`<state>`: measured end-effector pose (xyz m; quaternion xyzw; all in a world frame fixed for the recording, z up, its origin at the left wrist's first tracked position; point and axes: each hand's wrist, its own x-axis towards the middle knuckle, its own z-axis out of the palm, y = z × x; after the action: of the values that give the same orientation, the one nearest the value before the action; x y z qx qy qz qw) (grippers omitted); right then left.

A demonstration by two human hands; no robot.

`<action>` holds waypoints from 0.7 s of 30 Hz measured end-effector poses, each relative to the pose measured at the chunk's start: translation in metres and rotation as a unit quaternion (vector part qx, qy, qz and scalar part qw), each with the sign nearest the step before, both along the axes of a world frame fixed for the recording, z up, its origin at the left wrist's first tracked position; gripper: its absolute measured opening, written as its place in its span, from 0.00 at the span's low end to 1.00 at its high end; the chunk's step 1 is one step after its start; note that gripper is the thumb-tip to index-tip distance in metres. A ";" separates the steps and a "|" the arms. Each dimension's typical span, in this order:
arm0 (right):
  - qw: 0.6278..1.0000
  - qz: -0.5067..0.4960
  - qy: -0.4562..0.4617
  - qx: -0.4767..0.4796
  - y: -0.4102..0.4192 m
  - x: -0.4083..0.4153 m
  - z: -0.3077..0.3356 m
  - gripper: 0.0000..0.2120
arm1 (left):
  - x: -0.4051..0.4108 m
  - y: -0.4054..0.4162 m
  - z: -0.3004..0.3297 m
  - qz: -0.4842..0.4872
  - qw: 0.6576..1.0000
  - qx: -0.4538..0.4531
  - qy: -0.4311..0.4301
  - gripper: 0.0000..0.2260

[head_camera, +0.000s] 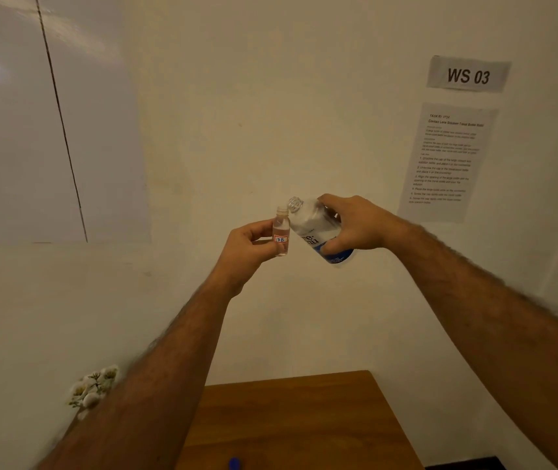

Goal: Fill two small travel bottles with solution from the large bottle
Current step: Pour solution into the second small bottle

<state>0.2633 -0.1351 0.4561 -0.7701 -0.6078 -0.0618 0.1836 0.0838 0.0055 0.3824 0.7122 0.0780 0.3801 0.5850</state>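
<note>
My left hand (243, 252) holds a small clear travel bottle (281, 232) upright in front of the wall; it has no cap, carries a red-edged label reading "7B" and shows clear liquid inside. My right hand (355, 225) grips the large white bottle with a blue base (316, 232), tilted to the left. Its uncapped mouth (295, 203) sits just beside and slightly above the small bottle's neck. Both bottles are held up well above the table. No second small bottle is in view.
A wooden table (304, 422) lies below, with a small blue object (234, 464) at its near edge. White flowers (92, 390) sit at the lower left. A "WS 03" sign (468, 75) and an instruction sheet (447, 161) hang on the wall.
</note>
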 end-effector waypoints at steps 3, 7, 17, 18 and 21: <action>0.999 0.001 0.042 0.013 0.002 0.000 -0.016 0.34 | -0.001 -0.002 -0.005 0.006 1.000 0.001 0.004 0.19; 0.994 0.002 0.102 0.033 0.004 0.000 -0.040 0.32 | -0.002 -0.003 -0.014 0.010 1.000 -0.006 0.008 0.19; 0.970 -0.001 0.231 0.077 0.011 -0.004 -0.098 0.31 | -0.006 -0.006 -0.049 0.027 0.999 -0.041 0.021 0.16; 0.967 -0.004 0.240 0.079 0.012 -0.004 -0.105 0.31 | -0.007 -0.007 -0.055 0.030 0.998 -0.044 0.025 0.16; 0.958 -0.010 0.272 0.094 0.014 -0.005 -0.126 0.31 | -0.010 -0.006 -0.073 0.041 0.997 -0.052 0.037 0.16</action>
<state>0.2585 -0.1207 0.3299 -0.7431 -0.5182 0.0912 0.4134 0.0739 -0.0005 0.3094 0.6905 0.1485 0.3722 0.6022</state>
